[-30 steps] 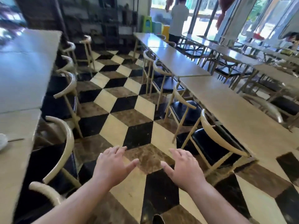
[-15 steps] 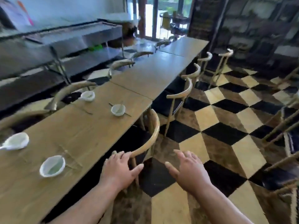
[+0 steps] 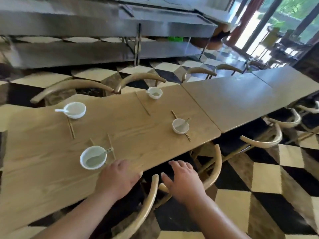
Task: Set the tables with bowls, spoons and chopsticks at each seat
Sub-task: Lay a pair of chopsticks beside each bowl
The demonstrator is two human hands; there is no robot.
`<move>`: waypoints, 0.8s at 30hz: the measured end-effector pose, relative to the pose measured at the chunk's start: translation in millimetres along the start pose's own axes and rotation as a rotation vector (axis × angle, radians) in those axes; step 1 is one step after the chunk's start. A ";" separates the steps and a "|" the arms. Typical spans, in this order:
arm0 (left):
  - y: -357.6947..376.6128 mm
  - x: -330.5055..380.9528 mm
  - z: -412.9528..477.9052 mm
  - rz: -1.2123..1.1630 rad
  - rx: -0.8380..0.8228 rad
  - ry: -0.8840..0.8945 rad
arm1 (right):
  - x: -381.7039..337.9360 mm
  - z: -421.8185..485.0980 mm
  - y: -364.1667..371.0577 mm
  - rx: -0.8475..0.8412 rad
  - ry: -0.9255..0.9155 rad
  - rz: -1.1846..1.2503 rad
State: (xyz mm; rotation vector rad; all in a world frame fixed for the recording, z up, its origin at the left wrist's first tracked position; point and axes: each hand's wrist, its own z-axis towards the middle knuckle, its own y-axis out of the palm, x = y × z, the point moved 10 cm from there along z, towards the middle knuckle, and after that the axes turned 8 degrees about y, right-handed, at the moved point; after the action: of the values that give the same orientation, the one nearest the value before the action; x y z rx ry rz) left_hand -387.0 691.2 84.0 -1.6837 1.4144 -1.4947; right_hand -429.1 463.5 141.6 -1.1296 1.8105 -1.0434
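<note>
A light wooden table (image 3: 120, 128) carries several white bowls, each with a spoon and chopsticks beside or under it. The nearest bowl (image 3: 93, 157) stands just left of my left hand (image 3: 119, 178), which hovers empty with relaxed fingers over the table's near edge. Another bowl (image 3: 180, 126) sits on chopsticks (image 3: 181, 125) at the near right seat. Two more bowls (image 3: 75, 109) (image 3: 155, 92) stand along the far side. My right hand (image 3: 183, 181) is spread and empty above the chair backs beside the table.
A bare grey-brown table (image 3: 241, 97) adjoins on the right, with curved wooden chairs (image 3: 265, 142) along both sides. A chair back (image 3: 148, 200) is right below my hands. Steel counters (image 3: 103, 28) run behind. The floor is checkered tile (image 3: 259, 187).
My view has swung left from the aisle to the set table, which is now closer and straight ahead. Both hands stay empty and spread, now at the table's near edge.
</note>
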 end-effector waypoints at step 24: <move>100.9 -159.9 35.6 -0.689 0.221 -0.818 | -139.8 199.3 197.5 -0.614 -0.149 0.086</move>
State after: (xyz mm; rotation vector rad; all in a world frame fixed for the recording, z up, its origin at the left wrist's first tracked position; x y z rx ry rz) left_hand -371.4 789.3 -80.8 -2.3515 0.2389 -0.9596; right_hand -268.8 599.3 -91.1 -1.4174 2.0949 -0.3350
